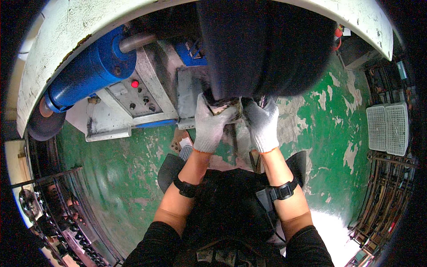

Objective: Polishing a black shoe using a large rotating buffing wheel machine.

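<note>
Both my hands wear white knit gloves with dark smudges and reach under a large dark wheel (267, 49). My left hand (210, 123) is closed, with its thumb over a blocky, partly shiny piece (226, 108). Close beside it, my right hand (262, 122) curls its fingers at the wheel's lower edge, at the far end of what seems to be the same piece. Gloves and wheel hide most of the piece, so its kind cannot be made out. It is at the wheel's near edge, and whether it touches is unclear.
A blue motor housing (91, 69) with a second dark wheel (46, 123) stands at the left. Below it sits a grey control panel (140, 100) with a red button. A pale curved hood (147, 11) arches overhead. White plastic baskets (388, 129) and metal racks (384, 191) line the right.
</note>
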Tool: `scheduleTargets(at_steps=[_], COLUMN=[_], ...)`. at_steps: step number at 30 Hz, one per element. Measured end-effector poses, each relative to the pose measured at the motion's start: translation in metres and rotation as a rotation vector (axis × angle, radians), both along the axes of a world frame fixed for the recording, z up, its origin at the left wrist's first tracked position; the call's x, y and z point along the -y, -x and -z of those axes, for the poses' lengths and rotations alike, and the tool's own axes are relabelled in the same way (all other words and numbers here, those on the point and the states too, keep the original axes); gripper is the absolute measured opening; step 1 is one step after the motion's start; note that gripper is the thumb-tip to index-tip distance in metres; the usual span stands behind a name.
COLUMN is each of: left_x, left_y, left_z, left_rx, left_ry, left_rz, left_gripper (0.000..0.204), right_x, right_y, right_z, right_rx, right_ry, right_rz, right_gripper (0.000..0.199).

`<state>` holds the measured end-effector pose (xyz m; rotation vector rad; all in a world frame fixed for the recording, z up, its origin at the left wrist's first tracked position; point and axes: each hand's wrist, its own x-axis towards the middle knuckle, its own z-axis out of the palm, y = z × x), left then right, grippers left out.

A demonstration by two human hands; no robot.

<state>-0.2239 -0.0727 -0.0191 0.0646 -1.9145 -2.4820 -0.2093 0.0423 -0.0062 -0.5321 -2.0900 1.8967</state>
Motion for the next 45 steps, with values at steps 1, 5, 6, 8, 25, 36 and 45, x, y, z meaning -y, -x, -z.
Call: scheduleTargets(at_steps=[1, 5, 6, 8, 25, 36, 45], left_x=[0.0, 0.001, 0.001, 0.001, 0.003, 0.001, 0.0], left_y=[0.0, -0.001, -0.001, -0.001, 0.002, -0.002, 0.0], left_z=[0.0, 0.0, -0.001, -0.001, 0.014, -0.001, 0.004], left_rx=[0.0, 0.003, 0.025, 0.036, 0.038, 0.095, 0.04], left_ry=[0.0, 0.094, 0.068, 0.071, 0.031, -0.041, 0.032], left_rz=[0.0, 0.005, 0.014, 0.013, 0.023, 0.062, 0.032], left_gripper=[0.052, 0.053, 0.053, 0.052, 0.053, 0.051, 0.052], right_x=[-0.001, -0.003, -0.003, -0.005, -0.01, -0.016, -0.015], right_y=[-0.001, -0.001, 0.0, 0.002, 0.0, -0.002, 0.004], right_z=[-0.001, 0.005, 0.009, 0.019, 0.013, -0.01, 0.03], right_rx=[0.0, 0.066, 0.082, 0.03, -0.001, 0.006, 0.021], right_ry=[0.0, 0.003, -0.01, -0.021, 0.234, 0.194, -0.064], right_rz=[0.0, 0.042, 0.089, 0.123, 0.249, 0.23, 0.247], right_gripper=[0.003, 0.005, 0.005, 0.006, 0.011, 0.014, 0.011])
